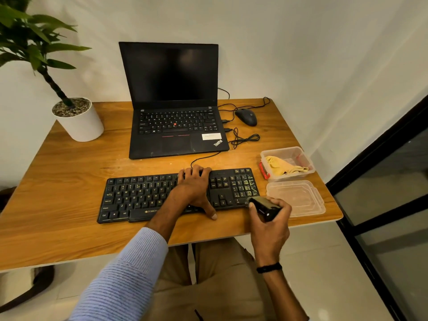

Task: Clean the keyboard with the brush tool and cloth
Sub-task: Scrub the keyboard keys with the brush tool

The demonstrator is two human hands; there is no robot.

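A black keyboard [139, 198] lies along the front of the wooden table [69, 163]. My left hand [196, 188] lies across its right-middle part, fingers curled over the far edge and thumb at the near edge. My right hand [272, 221] grips a black brush tool [264, 206] whose tip touches the keyboard's near right corner by the number pad. A yellow cloth [283, 167] lies inside an open clear plastic box [305, 159] to the right of the keyboard.
The box's clear lid [298, 198] lies by the table's right edge, close to my right hand. An open black laptop [176, 126] stands behind the keyboard, with a mouse [246, 117] and cables to its right. A potted plant [78, 121] stands at the back left.
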